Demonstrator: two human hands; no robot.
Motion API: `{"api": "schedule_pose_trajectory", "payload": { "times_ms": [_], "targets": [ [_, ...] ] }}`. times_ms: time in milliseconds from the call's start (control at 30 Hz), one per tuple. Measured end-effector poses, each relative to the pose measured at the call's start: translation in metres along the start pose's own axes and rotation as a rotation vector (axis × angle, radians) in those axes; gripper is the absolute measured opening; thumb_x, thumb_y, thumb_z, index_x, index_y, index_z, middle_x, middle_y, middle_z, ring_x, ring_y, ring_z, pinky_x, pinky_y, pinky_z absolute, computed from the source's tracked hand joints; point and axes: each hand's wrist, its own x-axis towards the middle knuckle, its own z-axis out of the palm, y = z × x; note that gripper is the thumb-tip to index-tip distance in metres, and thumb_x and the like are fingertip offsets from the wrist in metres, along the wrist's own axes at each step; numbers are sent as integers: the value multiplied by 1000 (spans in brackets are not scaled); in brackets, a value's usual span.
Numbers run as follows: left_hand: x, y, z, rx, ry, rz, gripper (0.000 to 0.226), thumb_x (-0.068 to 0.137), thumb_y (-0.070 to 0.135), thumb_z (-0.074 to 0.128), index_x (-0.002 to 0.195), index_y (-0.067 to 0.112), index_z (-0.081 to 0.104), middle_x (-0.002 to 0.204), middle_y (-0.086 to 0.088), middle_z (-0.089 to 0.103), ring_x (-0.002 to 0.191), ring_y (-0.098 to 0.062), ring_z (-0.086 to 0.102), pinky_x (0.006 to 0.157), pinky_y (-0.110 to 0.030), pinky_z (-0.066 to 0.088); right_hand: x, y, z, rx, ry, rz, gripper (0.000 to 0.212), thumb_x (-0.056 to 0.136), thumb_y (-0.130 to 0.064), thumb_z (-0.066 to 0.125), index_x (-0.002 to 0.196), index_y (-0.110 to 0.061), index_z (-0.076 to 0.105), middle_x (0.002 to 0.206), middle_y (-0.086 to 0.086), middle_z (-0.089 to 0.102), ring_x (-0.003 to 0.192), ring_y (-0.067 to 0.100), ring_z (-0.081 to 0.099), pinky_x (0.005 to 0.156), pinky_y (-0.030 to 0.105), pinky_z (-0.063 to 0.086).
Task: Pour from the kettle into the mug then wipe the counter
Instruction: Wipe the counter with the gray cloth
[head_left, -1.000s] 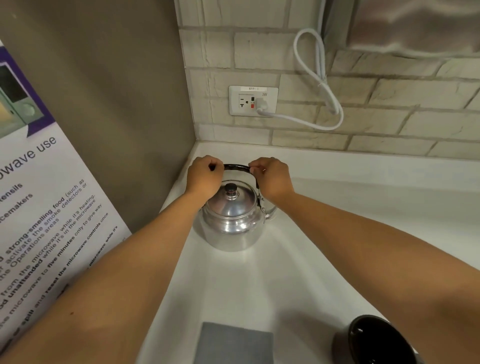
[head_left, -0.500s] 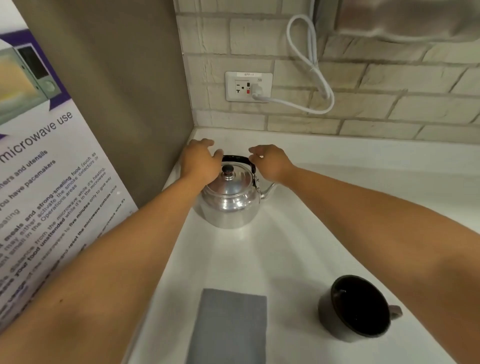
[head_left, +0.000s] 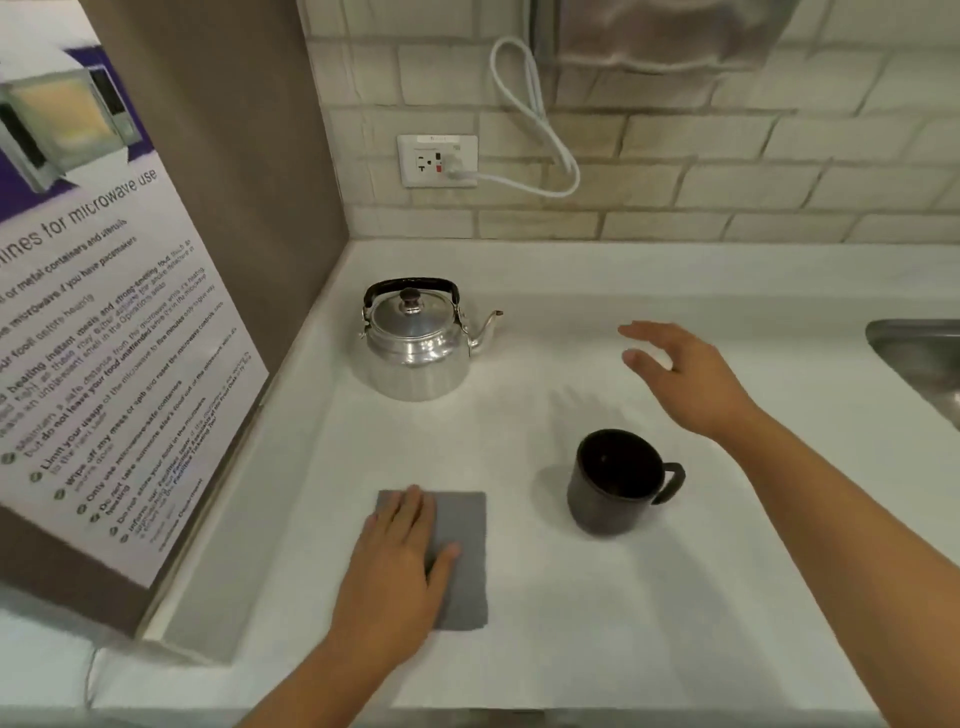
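Observation:
A shiny metal kettle (head_left: 415, 348) with a black handle and lid knob stands upright near the back left corner of the white counter (head_left: 545, 623), spout pointing right. A black mug (head_left: 613, 480) stands to its front right, handle to the right. A grey cloth (head_left: 460, 556) lies flat near the counter's front. My left hand (head_left: 395, 566) rests flat on the cloth's left part, fingers spread. My right hand (head_left: 680, 376) hovers open above the counter, right of the kettle and behind the mug, touching nothing.
A brown side panel with a microwave-use poster (head_left: 104, 338) walls the left. A brick wall at the back carries a socket (head_left: 437, 160) with a looped white cable (head_left: 540, 135). A steel sink (head_left: 919, 358) begins at the right edge.
Both hands have left the kettle's handle. The left hand dropped onto the grey cloth; the right hand moved right, open. The view pulled back, showing mug and sink.

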Motion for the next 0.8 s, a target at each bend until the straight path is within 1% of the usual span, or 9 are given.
{"api": "schedule_pose_trajectory", "payload": {
  "times_ms": [67,167,267,333,400,467,567,667,800],
  "targets": [
    [-5,4,11,88,-25,4,74,91,62,2,151,20,-7,161,1,-8,143,-9,-16,115,-30,-15,-32,34,-9,0,5,95,37,94,-30,49,130,-24,55,142,-1,49,128,18,47,94,23,32],
    [6,11,21,162,-34,26,84,79,72,-13,147,23,-17,157,0,-19,146,-20,-18,116,-38,-14,-84,75,-7,-2,-13,205,40,96,-26,47,136,-20,49,146,3,46,132,21,43,102,25,31],
    [42,20,23,203,-82,31,78,85,70,-2,149,27,-15,160,-8,-16,146,-26,-16,118,-43,-10,-132,103,7,-63,-98,252,53,96,-33,43,146,-17,31,154,4,32,142,21,28,110,25,18],
    [71,35,22,217,-110,-15,73,91,66,8,151,29,-10,161,-12,-13,146,-31,-14,118,-46,-8,-158,113,19,-184,-180,197,62,96,-43,34,150,-18,17,159,1,16,147,20,9,115,29,4],
    [90,54,25,234,-134,-63,69,93,64,10,151,33,-9,160,-16,-13,145,-36,-13,116,-50,-9,-171,119,27,-341,-221,112,64,96,-49,24,151,-19,9,161,-1,7,148,20,-2,117,35,-2],
    [93,71,31,264,-146,-51,66,92,64,8,151,37,-8,160,-16,-13,145,-37,-14,116,-50,-10,-174,121,28,-409,-236,85,64,96,-50,19,151,-19,7,161,0,3,148,21,-5,118,36,-3],
    [75,73,33,249,-146,-2,66,92,65,9,150,39,-6,162,-8,-11,146,-31,-13,117,-47,-8,-174,122,28,-411,-243,77,63,97,-49,19,151,-18,7,161,1,3,148,23,-5,118,37,-3],
    [46,51,24,220,-101,-121,65,93,63,12,151,39,-5,162,-4,-8,147,-28,-11,117,-49,-4,-175,123,28,-414,-230,71,62,97,-48,19,150,-17,9,161,2,5,148,24,-3,118,38,-2],
    [-21,53,27,266,-16,-281,67,93,61,8,152,33,-4,162,-10,-3,147,-32,-5,117,-51,-1,-176,126,30,-418,-234,62,62,98,-47,18,151,-16,9,161,4,4,148,25,-4,119,39,-2]
  ]
}}
